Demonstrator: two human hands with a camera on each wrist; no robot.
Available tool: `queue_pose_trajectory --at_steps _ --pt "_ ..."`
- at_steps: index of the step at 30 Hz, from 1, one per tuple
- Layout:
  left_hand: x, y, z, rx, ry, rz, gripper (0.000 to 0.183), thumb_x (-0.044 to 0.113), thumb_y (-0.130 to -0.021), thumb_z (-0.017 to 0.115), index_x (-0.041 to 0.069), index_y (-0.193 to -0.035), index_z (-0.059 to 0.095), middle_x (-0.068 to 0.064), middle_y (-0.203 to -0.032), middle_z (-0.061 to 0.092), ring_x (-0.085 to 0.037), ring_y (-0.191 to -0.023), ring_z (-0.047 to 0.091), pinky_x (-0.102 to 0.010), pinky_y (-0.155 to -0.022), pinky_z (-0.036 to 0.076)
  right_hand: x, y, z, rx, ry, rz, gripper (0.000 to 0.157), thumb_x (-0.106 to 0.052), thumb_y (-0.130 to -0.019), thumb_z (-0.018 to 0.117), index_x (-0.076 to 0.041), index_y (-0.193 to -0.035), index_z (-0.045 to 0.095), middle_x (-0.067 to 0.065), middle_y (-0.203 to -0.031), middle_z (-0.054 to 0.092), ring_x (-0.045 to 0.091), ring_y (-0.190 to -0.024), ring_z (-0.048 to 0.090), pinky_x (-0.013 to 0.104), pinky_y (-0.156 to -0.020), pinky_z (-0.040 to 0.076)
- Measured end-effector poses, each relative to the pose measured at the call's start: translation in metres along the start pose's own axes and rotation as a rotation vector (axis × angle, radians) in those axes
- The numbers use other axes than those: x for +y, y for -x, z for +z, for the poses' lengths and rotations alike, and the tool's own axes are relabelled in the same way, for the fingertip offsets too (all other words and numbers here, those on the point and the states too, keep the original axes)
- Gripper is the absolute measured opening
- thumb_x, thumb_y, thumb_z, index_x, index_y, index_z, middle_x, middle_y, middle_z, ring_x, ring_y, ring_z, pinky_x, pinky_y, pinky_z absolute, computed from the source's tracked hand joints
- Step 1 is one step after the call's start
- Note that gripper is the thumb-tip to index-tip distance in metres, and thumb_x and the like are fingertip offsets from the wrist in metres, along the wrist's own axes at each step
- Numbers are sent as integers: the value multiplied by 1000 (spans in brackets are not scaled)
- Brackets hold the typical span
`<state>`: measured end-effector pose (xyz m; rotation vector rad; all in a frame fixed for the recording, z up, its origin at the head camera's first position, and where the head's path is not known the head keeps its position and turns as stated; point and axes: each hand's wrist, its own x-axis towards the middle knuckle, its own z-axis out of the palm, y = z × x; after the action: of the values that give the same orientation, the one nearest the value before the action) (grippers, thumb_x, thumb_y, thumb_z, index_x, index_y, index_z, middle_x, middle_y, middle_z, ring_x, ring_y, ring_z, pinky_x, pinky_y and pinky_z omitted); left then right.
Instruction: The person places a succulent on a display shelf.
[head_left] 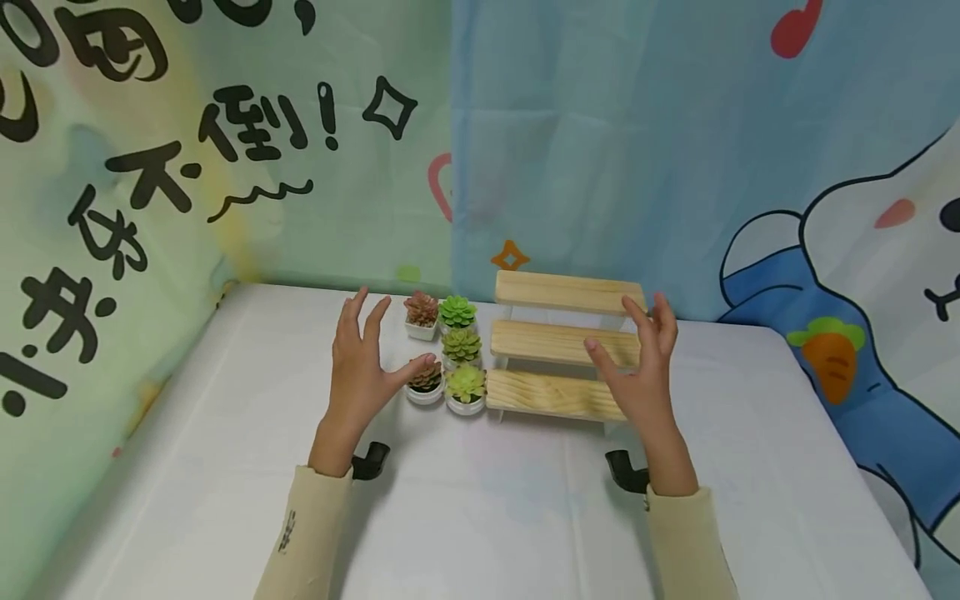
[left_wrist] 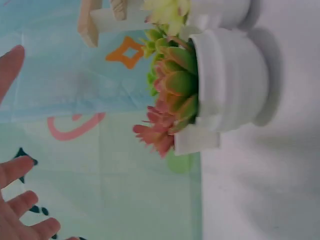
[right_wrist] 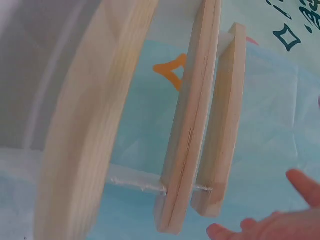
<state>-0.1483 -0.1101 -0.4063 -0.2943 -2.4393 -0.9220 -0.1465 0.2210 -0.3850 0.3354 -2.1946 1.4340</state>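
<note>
My left hand [head_left: 363, 371] is raised with fingers spread beside a cluster of small potted succulents, holding nothing. Its thumb overlaps the reddish-green succulent [head_left: 425, 381] in the head view; the left wrist view shows that plant's round white pot [left_wrist: 232, 80]. Behind it is a reddish succulent [head_left: 422, 308] in a square white pot. A column of three greener ones runs alongside: bright green [head_left: 457, 312], mid green [head_left: 461, 344] and yellow-green [head_left: 466, 383]. Spread over the right end of a three-step wooden shelf stand [head_left: 558, 393], my right hand [head_left: 647, 379] also holds nothing.
A white cloth covers the table [head_left: 480, 517]. Behind it hang printed backdrops, one green with black lettering [head_left: 247, 125], one blue with a cartoon rabbit [head_left: 840, 333]. Black curved pieces [head_left: 371, 461] show at both wrists. The stand's white side supports [right_wrist: 135, 179] join its wooden slats.
</note>
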Motion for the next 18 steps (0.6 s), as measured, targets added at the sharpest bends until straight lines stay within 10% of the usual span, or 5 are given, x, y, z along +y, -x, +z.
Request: queue_pose_trajectory --at_steps 7,11,18 --pt "-11 9 9 -198 512 -333 94 26 -79 82 8 -153 25 -22 -154 19 -40 -136 32 -53 -99 40 -2 -18 -16 86 -93 257 50 -14 -100 55 -5 -147 42 4 -161 13 22 -147 18 47 -116 24" --pt "-21 18 19 -285 550 -459 100 31 -77 84 9 -153 24 -23 -154 19 -41 -138 30 -54 -103 39 0 -27 -22 89 -64 318 47 -23 -105 44 -8 -149 40 2 -161 15 18 -148 16 42 -118 21" --pt "-22 30 32 -326 551 -437 93 15 -78 83 2 -150 27 -27 -146 31 -45 -131 39 -57 -99 41 14 -42 -24 103 -131 408 55 -25 -106 36 -14 -157 17 4 -161 16 21 -147 18 39 -118 19"
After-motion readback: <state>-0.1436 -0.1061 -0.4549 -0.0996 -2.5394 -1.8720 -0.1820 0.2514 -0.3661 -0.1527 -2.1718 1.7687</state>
